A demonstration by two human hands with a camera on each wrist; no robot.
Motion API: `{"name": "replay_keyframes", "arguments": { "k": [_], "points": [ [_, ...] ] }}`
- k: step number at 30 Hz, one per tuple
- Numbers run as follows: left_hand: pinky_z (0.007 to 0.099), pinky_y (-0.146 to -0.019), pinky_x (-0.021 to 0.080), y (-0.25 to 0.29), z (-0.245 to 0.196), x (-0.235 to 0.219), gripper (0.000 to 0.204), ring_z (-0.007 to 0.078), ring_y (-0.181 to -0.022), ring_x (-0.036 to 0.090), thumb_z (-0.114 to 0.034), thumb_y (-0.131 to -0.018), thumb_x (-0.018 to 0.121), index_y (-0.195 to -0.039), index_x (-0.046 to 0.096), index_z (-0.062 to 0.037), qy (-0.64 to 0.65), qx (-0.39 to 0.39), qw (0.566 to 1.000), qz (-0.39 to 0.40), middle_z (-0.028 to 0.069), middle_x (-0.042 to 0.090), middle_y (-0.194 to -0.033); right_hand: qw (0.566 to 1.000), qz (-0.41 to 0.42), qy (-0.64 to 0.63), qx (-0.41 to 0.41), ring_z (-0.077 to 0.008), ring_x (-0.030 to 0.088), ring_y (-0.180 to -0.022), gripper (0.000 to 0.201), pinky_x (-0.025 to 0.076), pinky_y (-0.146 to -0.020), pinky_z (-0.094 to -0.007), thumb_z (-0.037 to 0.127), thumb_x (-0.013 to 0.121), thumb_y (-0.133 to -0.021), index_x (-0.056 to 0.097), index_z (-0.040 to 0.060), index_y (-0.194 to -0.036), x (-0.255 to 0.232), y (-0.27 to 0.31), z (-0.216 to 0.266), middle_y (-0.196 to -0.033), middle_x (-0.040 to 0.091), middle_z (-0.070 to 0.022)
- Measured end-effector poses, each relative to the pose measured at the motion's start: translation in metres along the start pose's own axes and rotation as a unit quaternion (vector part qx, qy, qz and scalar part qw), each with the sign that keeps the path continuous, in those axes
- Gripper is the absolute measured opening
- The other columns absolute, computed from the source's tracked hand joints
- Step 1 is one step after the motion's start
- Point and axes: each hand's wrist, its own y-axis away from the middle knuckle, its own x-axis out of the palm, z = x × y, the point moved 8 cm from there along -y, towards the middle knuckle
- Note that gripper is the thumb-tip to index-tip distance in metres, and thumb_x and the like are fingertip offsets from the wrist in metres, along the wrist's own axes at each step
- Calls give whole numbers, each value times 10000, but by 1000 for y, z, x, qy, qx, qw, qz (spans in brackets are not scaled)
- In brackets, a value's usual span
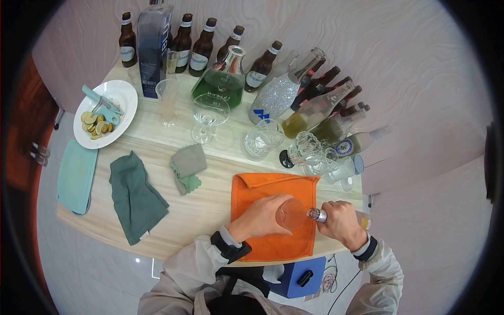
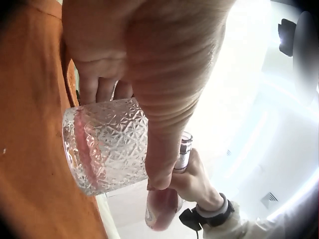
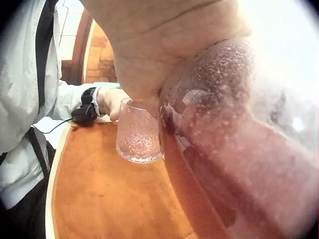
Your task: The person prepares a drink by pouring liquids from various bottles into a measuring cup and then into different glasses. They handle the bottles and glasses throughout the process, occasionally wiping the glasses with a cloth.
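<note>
My left hand grips a clear glass over the orange cloth. The glass has a diamond-textured wall, with a little pink liquid low inside it. My right hand holds a bottle of reddish-pink liquid by its neck. The bottle is tilted, and its silvery mouth points at the glass rim from the right. In the left wrist view my left thumb overlaps part of the bottle. Bubbles show in the bottle's liquid in the right wrist view.
Stemmed and patterned glasses stand behind the cloth. Several bottles and a green decanter line the back. Leftward lie a grey-green cloth, a dark green cloth, a teal board and a white plate with lime pieces.
</note>
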Motion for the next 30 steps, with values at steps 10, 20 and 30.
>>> {"name": "replay_keyframes", "arguments": {
  "k": [10, 20, 30],
  "points": [
    [410, -1035, 526, 0, -10, -5, 926, 363, -1206, 656, -272, -632, 1001, -1386, 561, 36, 34, 20, 999, -18, 214, 657, -1326, 1000, -6, -7, -2, -374, 643, -615, 164, 538, -612, -463, 167, 748, -710, 627, 57, -719, 2, 1, 0, -670, 642, -136],
    [358, -1046, 525, -2, -18, -14, 919, 229, -1205, 668, -206, -646, 1006, -1410, 552, 27, 103, 10, 995, -12, 151, 679, -1317, 997, -55, -54, 3, -376, 626, -607, 190, 519, -601, -457, 158, 765, -712, 606, 56, -688, -5, 5, -1, -662, 632, -142],
    [357, -1058, 512, -1, -21, -15, 873, 247, -1242, 650, -205, -699, 979, -1427, 548, 9, 136, -19, 990, 10, 150, 664, -1353, 976, -136, -164, 55, -368, 625, -607, 142, 517, -585, -438, 102, 754, -741, 627, 43, -715, -21, 27, -21, -643, 617, -139]
  ]
}}
